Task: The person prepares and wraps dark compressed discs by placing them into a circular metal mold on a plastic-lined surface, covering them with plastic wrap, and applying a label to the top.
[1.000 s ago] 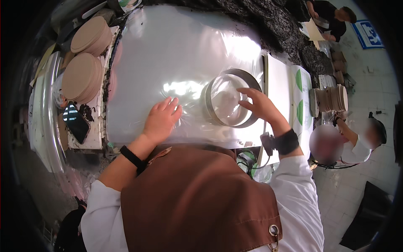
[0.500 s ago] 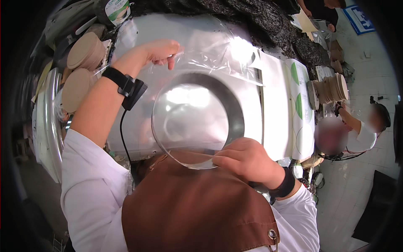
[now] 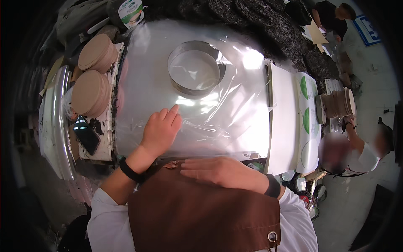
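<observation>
A round metal ring [image 3: 191, 90] with a low wall stands toward the back of the work surface. Clear plastic film [image 3: 239, 126] covers that surface, with creases and bright glare; whether it passes over or under the ring I cannot tell. My left hand [image 3: 161, 131] lies on the film in front of the ring, its fingers extended and apart from it. Along the near edge, in front of my brown apron, my right hand [image 3: 222, 170] stretches flat toward the left, fingers straight and holding nothing visible.
Two stacks of round tan discs [image 3: 90, 93] sit at the left, with a dark phone [image 3: 86, 135] beside them. White sheets with green leaf shapes [image 3: 307, 122] lie on the right. Dark lumpy material [image 3: 268, 31] lines the back. Other people work at the far right.
The ring has gone from my right hand at the near edge to the back of the surface. My left hand has come nearer from the far side, and the film lies flatter.
</observation>
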The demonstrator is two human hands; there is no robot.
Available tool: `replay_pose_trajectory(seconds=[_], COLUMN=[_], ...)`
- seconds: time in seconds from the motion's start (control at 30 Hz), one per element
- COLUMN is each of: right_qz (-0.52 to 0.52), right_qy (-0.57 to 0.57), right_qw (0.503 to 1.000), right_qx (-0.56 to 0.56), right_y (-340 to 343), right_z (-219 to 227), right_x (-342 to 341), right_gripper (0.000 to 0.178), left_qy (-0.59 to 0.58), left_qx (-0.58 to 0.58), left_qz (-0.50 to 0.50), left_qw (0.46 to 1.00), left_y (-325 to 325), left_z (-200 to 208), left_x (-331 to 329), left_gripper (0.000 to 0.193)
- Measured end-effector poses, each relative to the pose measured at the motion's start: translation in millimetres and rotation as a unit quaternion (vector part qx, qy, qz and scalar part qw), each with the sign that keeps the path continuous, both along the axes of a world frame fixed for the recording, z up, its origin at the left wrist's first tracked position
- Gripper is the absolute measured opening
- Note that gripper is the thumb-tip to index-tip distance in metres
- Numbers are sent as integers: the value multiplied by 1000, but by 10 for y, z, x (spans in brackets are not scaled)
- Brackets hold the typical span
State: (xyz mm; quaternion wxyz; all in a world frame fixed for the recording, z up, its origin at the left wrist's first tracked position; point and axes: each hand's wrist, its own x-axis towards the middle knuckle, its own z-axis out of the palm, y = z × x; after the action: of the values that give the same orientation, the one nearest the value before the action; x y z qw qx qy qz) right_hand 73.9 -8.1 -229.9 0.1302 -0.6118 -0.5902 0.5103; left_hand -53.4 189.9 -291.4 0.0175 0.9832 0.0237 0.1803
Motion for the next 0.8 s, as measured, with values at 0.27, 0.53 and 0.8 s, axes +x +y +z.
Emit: replay_pose_trajectory(seconds=[0.27, 0.53, 0.8], right_qz=[-112, -236, -260], right_qy=[-442, -471, -571], right_qw=[878, 782, 769], right_qx=[143, 334, 118], right_y=[-491, 913, 1700], right_z=[-793, 352, -181], right_x=[394, 2850, 4654], right_gripper=[76, 84, 104], left_qy=[120, -36, 129], left_qx=[-65, -54, -23], left_qz=[90, 365, 477], left_qw=[987, 929, 869], left_y=[220, 1305, 1789], left_z=[311, 544, 69], left_x=[764, 107, -918], left_gripper=[91, 88, 71])
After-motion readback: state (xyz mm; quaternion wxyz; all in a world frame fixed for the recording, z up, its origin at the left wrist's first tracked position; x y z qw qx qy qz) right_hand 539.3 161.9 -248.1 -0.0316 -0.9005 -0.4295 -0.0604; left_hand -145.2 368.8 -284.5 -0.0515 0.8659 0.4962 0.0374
